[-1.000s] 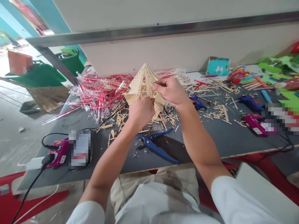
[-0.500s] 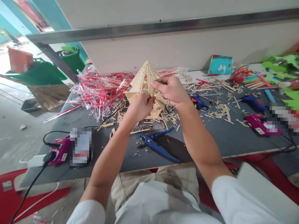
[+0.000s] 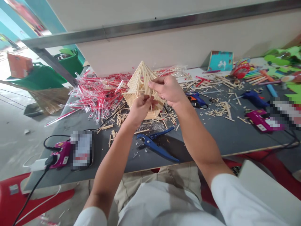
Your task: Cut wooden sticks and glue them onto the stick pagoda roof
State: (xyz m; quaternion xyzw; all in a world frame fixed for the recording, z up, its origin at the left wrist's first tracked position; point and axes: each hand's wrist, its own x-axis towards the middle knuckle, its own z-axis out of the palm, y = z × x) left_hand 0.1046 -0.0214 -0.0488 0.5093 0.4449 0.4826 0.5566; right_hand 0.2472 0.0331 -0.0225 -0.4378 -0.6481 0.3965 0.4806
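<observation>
A pointed roof-shaped model made of wooden sticks [image 3: 140, 82] is held up above the grey table [image 3: 225, 138]. My left hand [image 3: 139, 110] grips its lower edge from below, fingers closed. My right hand [image 3: 168, 90] pinches a stick on the model's right side, fingers curled. Cut stick pieces [image 3: 122, 119] lie scattered on the table beneath the model.
Blue cutting pliers [image 3: 156, 145] lie just in front of my hands. A heap of red and clear wrappers [image 3: 98, 94] fills the back left. Glue guns [image 3: 255, 99], a pink device [image 3: 60, 154] with cables, and coloured craft items [image 3: 256, 77] lie at the sides. A wall board stands behind.
My left hand has shifted slightly up the model's base and my right hand has moved a little left on it. The model stays held in nearly the same place.
</observation>
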